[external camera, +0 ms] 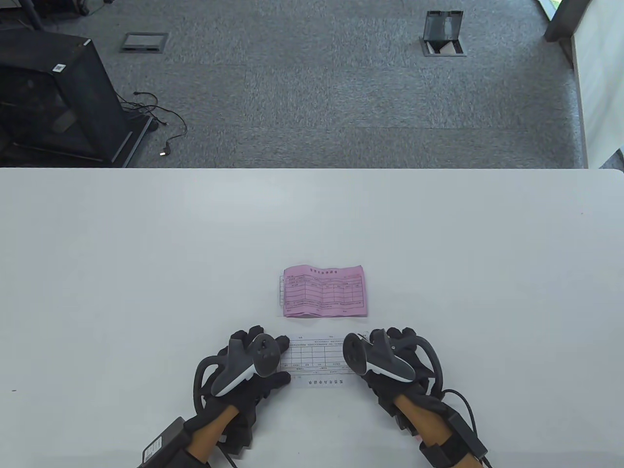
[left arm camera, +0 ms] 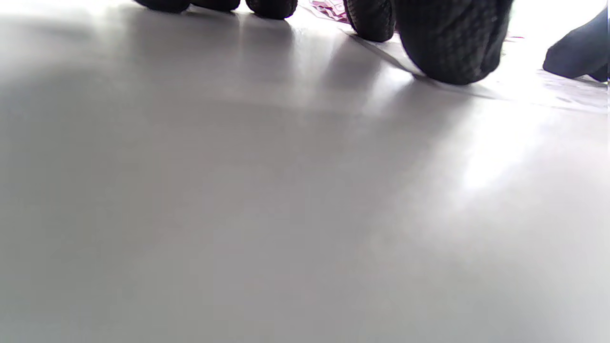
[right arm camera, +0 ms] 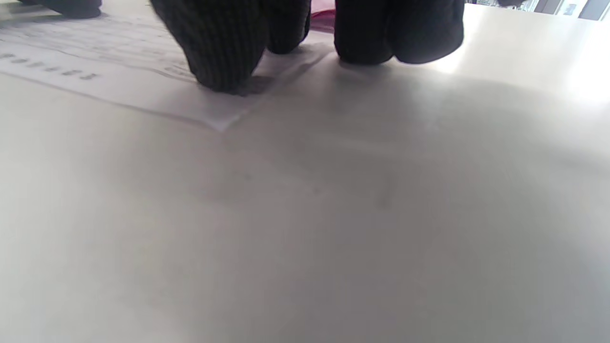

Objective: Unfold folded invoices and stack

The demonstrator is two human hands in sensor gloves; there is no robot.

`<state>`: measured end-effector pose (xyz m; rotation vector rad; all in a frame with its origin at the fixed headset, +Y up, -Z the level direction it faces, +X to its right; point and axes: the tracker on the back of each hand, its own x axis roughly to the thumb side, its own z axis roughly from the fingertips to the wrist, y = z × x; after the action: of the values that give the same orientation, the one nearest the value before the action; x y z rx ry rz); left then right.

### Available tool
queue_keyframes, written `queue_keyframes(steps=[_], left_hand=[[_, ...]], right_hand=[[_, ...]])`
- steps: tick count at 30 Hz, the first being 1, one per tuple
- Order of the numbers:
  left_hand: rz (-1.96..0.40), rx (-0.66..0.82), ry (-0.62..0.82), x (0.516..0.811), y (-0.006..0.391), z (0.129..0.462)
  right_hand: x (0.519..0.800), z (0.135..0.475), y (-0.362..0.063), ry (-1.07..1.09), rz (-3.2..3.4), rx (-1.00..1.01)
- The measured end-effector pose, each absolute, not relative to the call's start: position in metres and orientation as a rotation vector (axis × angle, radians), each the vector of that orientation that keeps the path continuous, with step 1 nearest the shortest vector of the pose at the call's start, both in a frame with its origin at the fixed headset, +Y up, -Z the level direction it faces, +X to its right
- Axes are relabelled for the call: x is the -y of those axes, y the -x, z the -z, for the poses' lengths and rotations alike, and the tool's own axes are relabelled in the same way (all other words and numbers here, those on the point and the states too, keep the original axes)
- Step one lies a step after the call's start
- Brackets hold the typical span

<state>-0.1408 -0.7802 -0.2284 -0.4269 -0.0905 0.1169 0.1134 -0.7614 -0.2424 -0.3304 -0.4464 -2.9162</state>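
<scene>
A white invoice (external camera: 317, 361) is being held flat on the white worktop (external camera: 146, 273) near its front edge, with its printed table facing up and its heading line toward the person. The left hand (external camera: 246, 363) is being pressed on the sheet's left end, with the fingers lying flat; in the left wrist view the fingertips (left arm camera: 448, 47) are being shown resting down at the paper's edge. The right hand (external camera: 385, 360) is being pressed on the sheet's right end; in the right wrist view its fingertips (right arm camera: 224, 52) are being shown bearing down on the paper just inside a near corner, which is being lifted very slightly off the surface. Neither hand is being closed around anything: both are being kept spread and flat against the sheet. A pink invoice (external camera: 324, 291) is being left lying opened out, just beyond the white one and apart from it, with fold creases showing and a white sheet edge (external camera: 281, 292) protruding at its left side. No container is being shown on the worktop. Beyond the far edge, grey carpet (external camera: 317, 97), a black cabinet (external camera: 53, 97) with loose cables and two floor boxes (external camera: 442, 34) are being recorded.
</scene>
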Motion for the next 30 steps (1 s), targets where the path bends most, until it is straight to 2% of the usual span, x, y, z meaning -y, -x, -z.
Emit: queue_keyframes(steps=[7, 9, 10, 13, 17, 22, 30], left_hand=[[-0.126, 0.087, 0.427, 0.78, 0.143, 0.23], [-0.126, 0.086, 0.428, 0.78, 0.142, 0.23], [-0.123, 0.087, 0.427, 0.78, 0.142, 0.23], [-0.116, 0.091, 0.426, 0.78, 0.141, 0.23], [-0.118, 0.098, 0.427, 0.781, 0.141, 0.23], [-0.12, 0.1, 0.431, 0.781, 0.141, 0.23], [-0.117, 0.104, 0.431, 0.781, 0.14, 0.229]], right_hand=[[0.763, 0.243, -0.117, 0.33, 2.952, 0.418], [0.757, 0.24, -0.115, 0.301, 3.0, 0.283], [0.75, 0.237, -0.111, 0.298, 3.049, 0.142], [0.737, 0.229, -0.093, 0.367, 3.12, -0.007], [0.74, 0.225, -0.049, 0.52, 3.071, 0.122], [0.766, 0.229, -0.006, 0.61, 2.95, 0.267], [0.767, 0.233, -0.019, 0.557, 2.933, 0.306]])
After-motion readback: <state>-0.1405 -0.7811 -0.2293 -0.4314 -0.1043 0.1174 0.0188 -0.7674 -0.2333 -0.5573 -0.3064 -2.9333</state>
